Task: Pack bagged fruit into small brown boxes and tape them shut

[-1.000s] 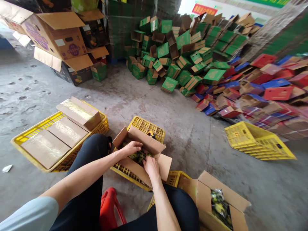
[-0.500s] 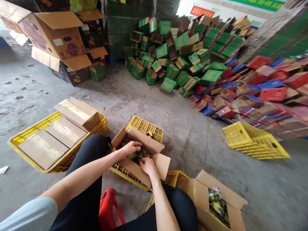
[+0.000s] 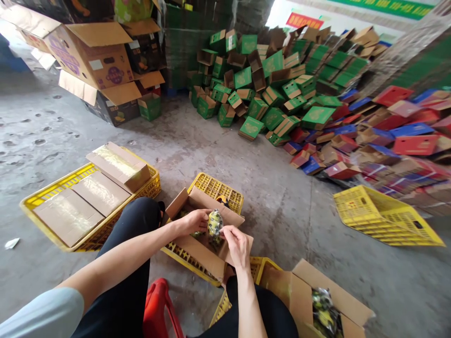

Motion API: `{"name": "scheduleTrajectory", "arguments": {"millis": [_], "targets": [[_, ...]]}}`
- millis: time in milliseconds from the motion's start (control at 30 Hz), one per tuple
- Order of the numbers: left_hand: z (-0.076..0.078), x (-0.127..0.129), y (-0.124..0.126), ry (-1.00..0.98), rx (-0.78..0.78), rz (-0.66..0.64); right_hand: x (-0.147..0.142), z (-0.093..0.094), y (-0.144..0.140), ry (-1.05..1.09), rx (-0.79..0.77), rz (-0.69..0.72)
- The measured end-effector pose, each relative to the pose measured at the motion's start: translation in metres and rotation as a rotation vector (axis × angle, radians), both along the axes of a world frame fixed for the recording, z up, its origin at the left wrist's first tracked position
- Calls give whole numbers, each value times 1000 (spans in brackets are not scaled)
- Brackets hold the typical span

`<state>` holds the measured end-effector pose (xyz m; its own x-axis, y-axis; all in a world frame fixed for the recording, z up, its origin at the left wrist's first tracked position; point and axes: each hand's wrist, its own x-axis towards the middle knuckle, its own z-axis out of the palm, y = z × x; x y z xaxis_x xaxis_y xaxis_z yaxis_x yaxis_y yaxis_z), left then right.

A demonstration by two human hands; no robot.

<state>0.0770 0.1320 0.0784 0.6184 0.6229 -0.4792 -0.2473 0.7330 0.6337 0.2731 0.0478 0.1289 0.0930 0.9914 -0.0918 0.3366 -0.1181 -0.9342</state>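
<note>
- Since the earlier frame both hands have come up out of the open carton (image 3: 197, 246), and a small yellow-green packet (image 3: 214, 224) that was not lifted before now hangs between them above the opening.
- Left hand (image 3: 193, 221) closes its grip on the packet's left edge, fingers curled around it.
- Right hand (image 3: 238, 242) pinches the packet's right side with thumb and fingertips, so both grips are closed on the same packet.
- That carton sits with its flaps spread on a yellow crate (image 3: 215, 188), directly in front of the person's knees; more dark-green packets lie inside it.
- A second open carton (image 3: 310, 291) with similar packets stands to the right, near the right knee, resting on another yellow crate.
- To the left, a wide yellow tray (image 3: 52, 192) holds flat brown boxes, one lying tilted across its far corner.
- An empty-looking yellow crate (image 3: 384, 216) lies tipped on the concrete floor (image 3: 275, 188) well to the right.
- Heaps of green boxes (image 3: 268, 89) and of red and blue boxes (image 3: 384, 136) cover the far floor.
</note>
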Motion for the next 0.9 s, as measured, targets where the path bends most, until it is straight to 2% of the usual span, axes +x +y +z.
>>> {"name": "scheduleTrajectory", "arguments": {"millis": [100,233,367,500,700,900], "targets": [[8,1,0,-110,9,0,-4,-2,2,98,9,-53],[17,0,-4,-98,13,63,-8,-4,1,196,-12,-101],[22,-2,-10,-115,66,147,-9,-10,3,194,2,-163],[23,-5,-10,-101,128,134,-4,-17,6,154,28,-188],[22,-7,-3,74,269,159,1,-15,5,131,27,-234],[18,-7,-3,120,266,214,-2,-13,7,247,5,-292]]}}
